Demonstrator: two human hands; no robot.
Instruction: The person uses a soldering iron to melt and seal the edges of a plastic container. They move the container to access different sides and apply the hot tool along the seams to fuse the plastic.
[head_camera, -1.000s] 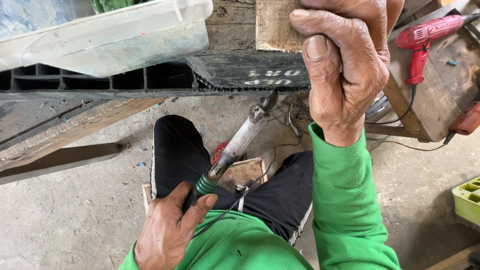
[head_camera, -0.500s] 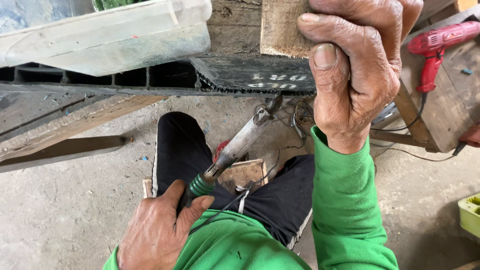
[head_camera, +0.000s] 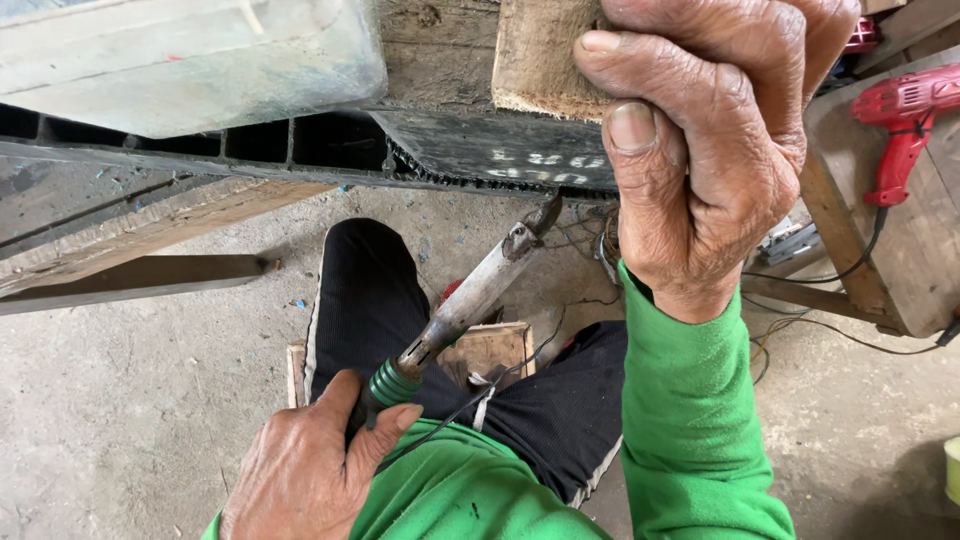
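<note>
Soldering iron (head_camera: 470, 300), a long metal-barrelled tool with a green collar at the handle, slants up from the lower middle of the view toward the dark underside of a black plastic crate (head_camera: 480, 150); its flattened tip sits at the crate's serrated lower edge, though whether it touches there cannot be told. At far left, a translucent plastic tub (head_camera: 190, 60) rests on top of the crate, and below it two weathered wooden planks (head_camera: 130, 250) run across the concrete floor (head_camera: 130, 420). The left hand (head_camera: 305, 470) comes up from the bottom edge, its fingers wrapped shut around the iron's handle, thumb lying along the green collar. A thin dark cord trails from the handle across the person's lap. Behind the iron, the person's knee in black trousers (head_camera: 370, 300) bends over a small wooden block (head_camera: 490, 350). Further right, the right hand (head_camera: 700, 150), in a bright green sleeve (head_camera: 690, 420), is raised close to the camera with its fingers curled tight around the end of a rough wooden piece (head_camera: 540, 55) that stands against the crate's top. At far right a red power drill (head_camera: 905, 125) lies on a wooden surface (head_camera: 920, 260), well apart from both hands, with loose wires on the floor beneath it.
</note>
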